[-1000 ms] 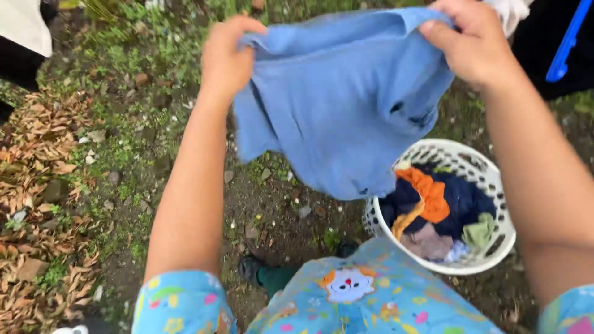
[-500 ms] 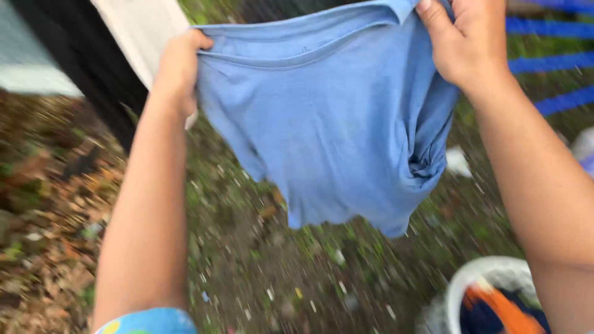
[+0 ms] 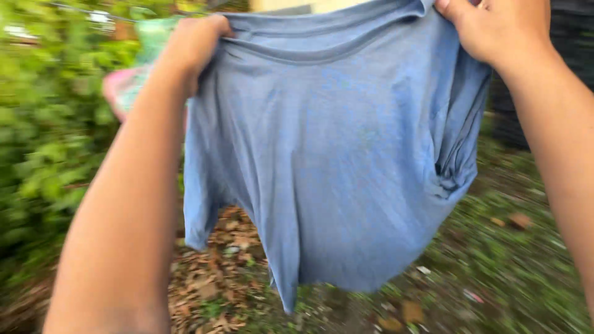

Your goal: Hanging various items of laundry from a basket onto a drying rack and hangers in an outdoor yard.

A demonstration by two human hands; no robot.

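Outdoors, over leaf-strewn ground (image 3: pixel 216 284) and a green bush (image 3: pixel 43 136), you hold up a blue T-shirt (image 3: pixel 334 161).
Your left hand (image 3: pixel 192 46) and right hand (image 3: pixel 495 28) each pinch its top edge, fingers closed, spreading it; next, keep it taut.

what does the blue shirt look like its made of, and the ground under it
The blue shirt looks like soft knit cotton, matte: it hangs limp, with a stitched band along the top edge and folds bunched at its right side. The ground looks like soil with grass and dry brown leaves.
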